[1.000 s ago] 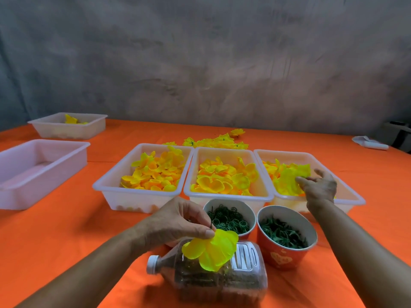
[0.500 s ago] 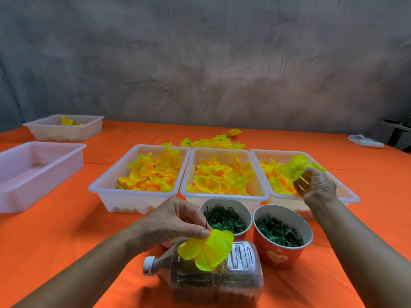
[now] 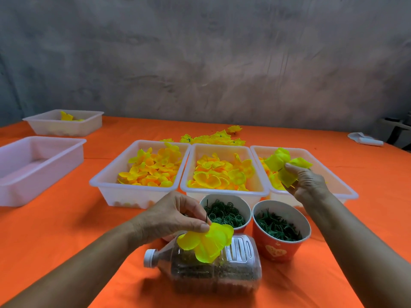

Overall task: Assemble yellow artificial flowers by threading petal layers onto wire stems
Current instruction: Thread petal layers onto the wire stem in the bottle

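Nearest, a capped plastic bottle (image 3: 213, 270) lies on its side just below the left hand (image 3: 171, 216), whose thumb and fingers pinch a thin wire stem (image 3: 207, 213) with a yellow petal layer (image 3: 206, 241) already on it, hanging under the fingertips; held so, the stem's free end likely stays clear for the next layer. Just beyond those fingers stand two cups of green parts (image 3: 224, 213). Farther right, the right hand (image 3: 309, 185) pinches a fresh petal layer (image 3: 287, 167) above the rightmost tray (image 3: 347, 192).
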`<action>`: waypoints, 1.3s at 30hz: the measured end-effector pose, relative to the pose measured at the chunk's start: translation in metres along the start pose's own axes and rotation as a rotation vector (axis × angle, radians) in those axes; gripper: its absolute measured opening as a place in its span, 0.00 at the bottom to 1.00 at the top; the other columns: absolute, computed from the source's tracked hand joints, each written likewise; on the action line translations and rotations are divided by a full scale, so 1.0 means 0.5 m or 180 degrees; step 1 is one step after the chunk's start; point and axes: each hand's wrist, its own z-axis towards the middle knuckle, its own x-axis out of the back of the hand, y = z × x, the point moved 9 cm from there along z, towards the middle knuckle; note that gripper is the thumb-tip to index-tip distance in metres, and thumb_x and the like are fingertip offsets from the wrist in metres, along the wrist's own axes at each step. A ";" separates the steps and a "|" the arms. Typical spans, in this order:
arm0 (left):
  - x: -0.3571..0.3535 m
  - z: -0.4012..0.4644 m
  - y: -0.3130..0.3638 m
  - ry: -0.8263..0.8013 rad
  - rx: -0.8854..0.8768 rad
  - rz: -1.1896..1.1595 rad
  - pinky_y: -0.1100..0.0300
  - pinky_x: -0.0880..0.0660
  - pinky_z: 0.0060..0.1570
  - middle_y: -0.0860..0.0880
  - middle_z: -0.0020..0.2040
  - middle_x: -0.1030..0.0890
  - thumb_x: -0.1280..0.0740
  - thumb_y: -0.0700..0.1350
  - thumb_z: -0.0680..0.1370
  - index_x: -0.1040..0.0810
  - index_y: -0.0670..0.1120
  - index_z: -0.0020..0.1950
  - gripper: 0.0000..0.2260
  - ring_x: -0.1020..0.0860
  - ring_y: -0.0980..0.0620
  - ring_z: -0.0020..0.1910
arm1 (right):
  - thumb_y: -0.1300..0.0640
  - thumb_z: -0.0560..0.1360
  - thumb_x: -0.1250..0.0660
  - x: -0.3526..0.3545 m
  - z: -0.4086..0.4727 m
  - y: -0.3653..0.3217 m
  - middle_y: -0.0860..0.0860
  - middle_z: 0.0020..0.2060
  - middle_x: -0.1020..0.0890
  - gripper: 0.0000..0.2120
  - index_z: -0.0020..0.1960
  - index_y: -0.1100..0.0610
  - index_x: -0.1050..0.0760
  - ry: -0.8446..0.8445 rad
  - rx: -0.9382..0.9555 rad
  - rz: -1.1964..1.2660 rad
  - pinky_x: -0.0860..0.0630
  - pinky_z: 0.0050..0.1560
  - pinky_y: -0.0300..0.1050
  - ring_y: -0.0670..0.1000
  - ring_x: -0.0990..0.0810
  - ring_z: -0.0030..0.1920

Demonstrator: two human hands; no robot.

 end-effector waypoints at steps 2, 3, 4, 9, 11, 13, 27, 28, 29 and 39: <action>-0.001 -0.001 -0.002 0.0031 0.0031 -0.0057 0.61 0.26 0.43 0.48 0.38 0.18 0.25 0.40 0.64 0.16 0.48 0.33 0.03 0.21 0.52 0.41 | 0.66 0.71 0.29 -0.019 -0.022 0.011 0.52 0.39 0.21 0.12 0.42 0.52 0.29 -0.0171 -0.0034 -0.0087 0.26 0.35 0.48 0.52 0.21 0.39; -0.002 -0.002 -0.004 0.0041 0.0046 -0.0067 0.61 0.26 0.42 0.48 0.38 0.18 0.25 0.40 0.64 0.16 0.47 0.33 0.03 0.21 0.53 0.41 | 0.66 0.71 0.29 -0.031 -0.035 0.018 0.52 0.39 0.20 0.11 0.42 0.52 0.28 -0.0282 -0.0076 -0.0114 0.25 0.34 0.46 0.51 0.21 0.37; -0.002 -0.002 -0.006 0.0049 0.0068 -0.0055 0.62 0.26 0.42 0.49 0.37 0.18 0.25 0.39 0.65 0.17 0.45 0.35 0.02 0.21 0.53 0.40 | 0.66 0.71 0.29 -0.043 -0.050 0.026 0.52 0.39 0.19 0.11 0.44 0.52 0.28 -0.0396 -0.0138 -0.0125 0.25 0.32 0.44 0.51 0.20 0.36; 0.003 -0.007 -0.007 0.0070 0.0156 0.0050 0.64 0.26 0.42 0.49 0.38 0.18 0.27 0.32 0.68 0.18 0.39 0.40 0.04 0.21 0.56 0.41 | 0.65 0.71 0.31 -0.099 -0.138 0.060 0.53 0.38 0.18 0.09 0.47 0.55 0.27 -0.0961 -0.0496 -0.0253 0.25 0.29 0.40 0.47 0.18 0.28; 0.005 -0.009 -0.006 0.0109 0.0189 0.0097 0.64 0.26 0.42 0.50 0.38 0.18 0.27 0.32 0.68 0.18 0.37 0.42 0.04 0.21 0.56 0.41 | 0.65 0.72 0.32 -0.120 -0.172 0.067 0.50 0.32 0.17 0.07 0.44 0.54 0.26 -0.1181 -0.0541 -0.0413 0.27 0.33 0.43 0.46 0.18 0.28; 0.008 -0.011 -0.007 0.0165 0.0202 0.0167 0.63 0.27 0.43 0.50 0.38 0.18 0.27 0.32 0.69 0.17 0.36 0.44 0.06 0.22 0.56 0.42 | 0.65 0.72 0.32 -0.138 -0.201 0.072 0.48 0.28 0.17 0.07 0.42 0.54 0.26 -0.1340 -0.0553 -0.0512 0.27 0.31 0.41 0.45 0.19 0.27; 0.097 -0.005 0.021 0.1417 0.0297 -0.0347 0.66 0.25 0.35 0.53 0.32 0.18 0.34 0.50 0.74 0.18 0.45 0.40 0.11 0.23 0.59 0.31 | 0.71 0.69 0.32 -0.211 -0.293 0.096 0.55 0.34 0.16 0.08 0.45 0.61 0.23 -0.1960 -0.0455 -0.0643 0.22 0.28 0.42 0.52 0.17 0.32; 0.101 -0.005 0.024 0.1508 0.0326 -0.0438 0.67 0.25 0.33 0.53 0.32 0.18 0.34 0.55 0.71 0.18 0.44 0.41 0.15 0.23 0.58 0.31 | 0.70 0.69 0.31 -0.214 -0.294 0.094 0.55 0.34 0.16 0.08 0.45 0.61 0.23 -0.1974 -0.0393 -0.0685 0.21 0.29 0.43 0.52 0.17 0.32; 0.103 -0.004 0.027 0.1561 0.0354 -0.0485 0.67 0.25 0.31 0.52 0.33 0.18 0.33 0.58 0.68 0.18 0.43 0.42 0.18 0.23 0.57 0.31 | 0.70 0.68 0.31 -0.216 -0.295 0.092 0.55 0.35 0.16 0.08 0.45 0.61 0.23 -0.1980 -0.0348 -0.0732 0.21 0.31 0.44 0.53 0.17 0.32; 0.073 0.011 0.006 0.1450 0.0872 -0.1126 0.61 0.25 0.36 0.46 0.37 0.19 0.27 0.38 0.69 0.22 0.42 0.45 0.07 0.22 0.51 0.34 | 0.66 0.62 0.30 -0.238 -0.319 0.089 0.57 0.40 0.15 0.12 0.45 0.60 0.20 -0.2253 -0.0408 -0.0587 0.19 0.33 0.46 0.54 0.15 0.38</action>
